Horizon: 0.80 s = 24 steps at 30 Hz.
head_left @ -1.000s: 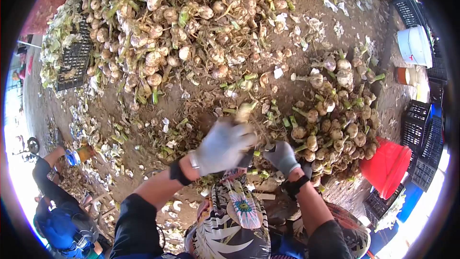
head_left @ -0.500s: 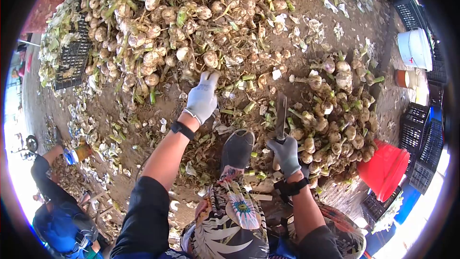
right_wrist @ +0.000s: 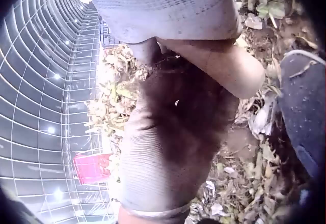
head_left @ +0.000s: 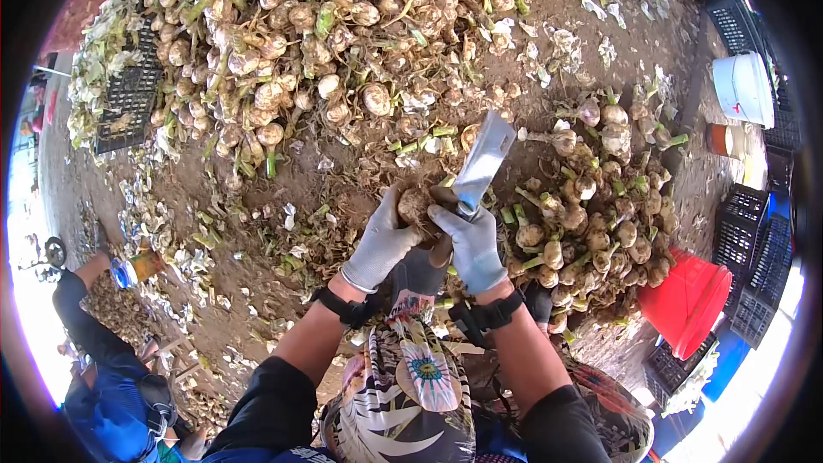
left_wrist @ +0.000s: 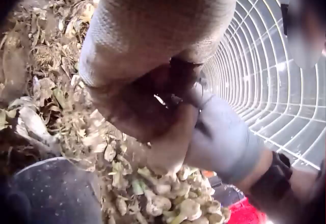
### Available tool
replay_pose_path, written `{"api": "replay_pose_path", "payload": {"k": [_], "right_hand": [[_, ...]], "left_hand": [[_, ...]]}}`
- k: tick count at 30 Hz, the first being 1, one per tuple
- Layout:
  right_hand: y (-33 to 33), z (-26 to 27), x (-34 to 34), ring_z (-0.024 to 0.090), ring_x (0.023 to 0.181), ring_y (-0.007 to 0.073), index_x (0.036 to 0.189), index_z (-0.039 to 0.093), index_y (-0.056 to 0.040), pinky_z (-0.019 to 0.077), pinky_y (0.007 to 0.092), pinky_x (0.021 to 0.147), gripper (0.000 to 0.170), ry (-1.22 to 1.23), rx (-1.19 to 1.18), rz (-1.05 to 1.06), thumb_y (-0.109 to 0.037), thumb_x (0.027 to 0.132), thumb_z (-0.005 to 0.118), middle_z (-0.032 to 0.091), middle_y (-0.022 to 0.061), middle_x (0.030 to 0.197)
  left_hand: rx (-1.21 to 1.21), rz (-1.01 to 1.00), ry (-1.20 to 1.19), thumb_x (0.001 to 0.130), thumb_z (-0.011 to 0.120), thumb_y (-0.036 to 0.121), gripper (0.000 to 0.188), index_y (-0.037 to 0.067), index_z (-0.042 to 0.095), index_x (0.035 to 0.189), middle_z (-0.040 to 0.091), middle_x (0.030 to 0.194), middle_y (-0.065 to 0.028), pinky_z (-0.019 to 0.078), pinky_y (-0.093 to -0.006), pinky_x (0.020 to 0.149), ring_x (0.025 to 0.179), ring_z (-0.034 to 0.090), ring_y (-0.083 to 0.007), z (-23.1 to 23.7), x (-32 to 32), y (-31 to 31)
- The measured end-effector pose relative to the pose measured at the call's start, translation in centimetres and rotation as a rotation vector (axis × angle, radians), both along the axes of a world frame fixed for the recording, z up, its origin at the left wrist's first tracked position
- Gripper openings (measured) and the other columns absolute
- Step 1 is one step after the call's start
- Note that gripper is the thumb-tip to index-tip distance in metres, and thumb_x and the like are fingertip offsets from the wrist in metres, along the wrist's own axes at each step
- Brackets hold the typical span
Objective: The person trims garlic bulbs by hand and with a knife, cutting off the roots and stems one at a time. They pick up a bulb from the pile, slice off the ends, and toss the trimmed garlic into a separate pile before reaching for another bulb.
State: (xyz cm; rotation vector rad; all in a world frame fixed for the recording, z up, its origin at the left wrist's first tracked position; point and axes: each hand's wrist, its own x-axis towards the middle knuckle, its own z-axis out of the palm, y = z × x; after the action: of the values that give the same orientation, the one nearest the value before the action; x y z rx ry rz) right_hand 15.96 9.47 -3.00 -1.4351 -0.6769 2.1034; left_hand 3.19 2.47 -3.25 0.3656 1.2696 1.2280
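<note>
My gloved left hand grips a soil-covered garlic bulb, its roots facing up. Close beside it, my gloved right hand holds a knife with a broad shiny blade pointing up and away. The pale knife handle sticks out below that fist in the right wrist view. Both hands meet at the bulb, over a dark shoe. In the left wrist view, the left glove is close up, the right glove lies beyond it, and deep shade hides the bulb.
A large heap of garlic lies ahead. A smaller garlic pile is to the right, by a red bucket. Farther right are a white bucket and black crates. Another person sits at the lower left.
My left hand reached to the heap's near edge and came back with a garlic bulb. My right hand moved left to meet it, and the knife blade tilted to the right.
</note>
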Motion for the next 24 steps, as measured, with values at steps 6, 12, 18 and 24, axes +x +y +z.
{"api": "replay_pose_path", "payload": {"k": [6,12,18,24], "right_hand": [[1.3,2.4,2.3,0.068,0.078,0.0178,0.109,0.068,-0.0077,0.0532,0.0312,0.071,0.027,-0.631,0.743,0.752,-0.013,0.082,0.071,0.07,0.0072,0.093],[0.1,3.3,2.8,0.068,0.083,0.0283,0.102,0.063,-0.015,0.0526,0.041,0.072,0.022,-0.895,1.106,1.129,-0.015,0.08,0.061,0.065,0.0079,0.091],[-0.2,2.5,3.3,0.069,0.081,0.0302,0.103,0.065,-0.0158,0.0535,0.0422,0.073,0.022,-0.943,1.008,1.131,-0.015,0.081,0.062,0.068,0.0081,0.092],[2.2,-1.7,7.6,0.069,0.084,0.0346,0.111,0.07,-0.0167,0.0554,0.0426,0.075,0.031,-0.953,0.584,0.789,-0.028,0.082,0.071,0.072,0.0139,0.09]], "left_hand": [[-0.199,-0.113,0.062,0.084,0.072,-0.002,0.066,0.003,0.041,0.141,0.064,0.107,-0.0026,0.0533,-0.0247,0.08,0.093,0.063,-0.0115,-2.2,-0.8,-1.5],[0.156,-0.105,0.168,0.081,0.077,-0.002,0.06,0.001,0.048,0.133,0.067,0.104,-0.0022,0.0549,-0.0233,0.072,0.09,0.065,-0.0088,-2.6,-0.7,-2.7],[0.246,-0.286,0.305,0.08,0.079,0.002,0.052,0.0,0.053,0.124,0.065,0.101,-0.0018,0.0526,-0.0211,0.073,0.086,0.062,-0.0077,-3.1,-1.7,-3.0],[0.012,-0.449,0.462,0.076,0.08,0.013,0.037,0.008,0.062,0.109,0.063,0.091,-0.0003,0.0498,-0.0249,0.076,0.082,0.059,-0.0094,3.1,-0.9,-1.4]]}}
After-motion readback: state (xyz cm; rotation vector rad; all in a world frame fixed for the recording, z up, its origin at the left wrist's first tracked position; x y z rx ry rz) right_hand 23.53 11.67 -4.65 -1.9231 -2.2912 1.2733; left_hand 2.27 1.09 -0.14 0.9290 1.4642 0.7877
